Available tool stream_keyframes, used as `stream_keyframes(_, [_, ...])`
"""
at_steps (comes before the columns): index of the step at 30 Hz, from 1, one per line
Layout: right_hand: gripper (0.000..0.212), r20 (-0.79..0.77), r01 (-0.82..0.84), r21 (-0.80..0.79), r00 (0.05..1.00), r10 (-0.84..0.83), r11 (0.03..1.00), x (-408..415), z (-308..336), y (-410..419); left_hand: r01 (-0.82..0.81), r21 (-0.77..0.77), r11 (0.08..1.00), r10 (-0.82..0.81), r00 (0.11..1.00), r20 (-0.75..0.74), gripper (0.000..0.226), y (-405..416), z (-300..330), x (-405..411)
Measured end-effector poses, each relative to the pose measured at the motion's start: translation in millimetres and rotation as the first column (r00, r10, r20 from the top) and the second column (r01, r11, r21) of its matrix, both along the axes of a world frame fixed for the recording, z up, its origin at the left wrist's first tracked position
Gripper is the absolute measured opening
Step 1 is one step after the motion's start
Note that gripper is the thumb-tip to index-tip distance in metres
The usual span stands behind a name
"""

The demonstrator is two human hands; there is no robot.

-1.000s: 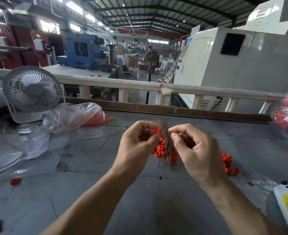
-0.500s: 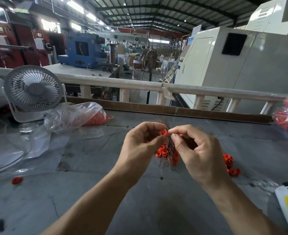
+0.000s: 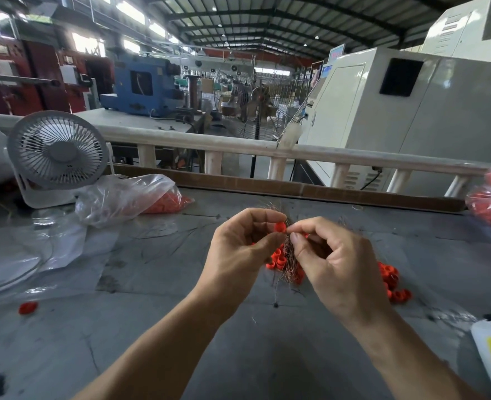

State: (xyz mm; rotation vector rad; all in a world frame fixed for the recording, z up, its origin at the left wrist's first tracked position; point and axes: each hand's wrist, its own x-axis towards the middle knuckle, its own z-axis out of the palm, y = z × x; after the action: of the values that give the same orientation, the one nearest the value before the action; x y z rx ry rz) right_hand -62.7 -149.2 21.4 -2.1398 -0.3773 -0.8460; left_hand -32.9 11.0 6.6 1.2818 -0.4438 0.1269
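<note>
Bag [image 3: 117, 197] (clear): red rings [image 3: 163, 204] — left fingers [image 3: 263, 217] pinch ring [image 3: 280, 227], right fingers [image 3: 306, 226] wires [image 3: 289, 256].

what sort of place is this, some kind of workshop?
Most likely a factory hall: a steel-truss roof, heavy machines such as the blue machine and the cream cabinet, and a grey workbench where the left hand pinches a red ring and the right hand pinches copper wires.

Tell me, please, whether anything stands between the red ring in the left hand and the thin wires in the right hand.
Nothing visible does. The left hand pinches the red ring right beside the thin wires, which the right hand pinches. Other red rings sit lower among the wires.
</note>
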Motion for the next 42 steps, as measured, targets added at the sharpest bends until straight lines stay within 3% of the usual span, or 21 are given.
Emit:
stream_keyframes(15, [0.011,-0.003,0.010,-0.009,1.000,-0.010,1.000,9,-6,-7,0.025,-0.109,0.994,-0.041,0.989,-0.142,0.019,0,0,2])
stream_keyframes(23, [0.010,-0.037,-0.130,0.143,0.990,0.137,0.981,10,-5,-11,0.107,-0.190,0.976,-0.151,0.961,-0.232,0.022,2,2,2])
stream_keyframes(42, [0.025,-0.133,-0.231,0.198,0.957,0.259,0.953,9,-8,-8,0.191,-0.261,0.946,-0.234,0.961,-0.145,0.023,3,14,-6])
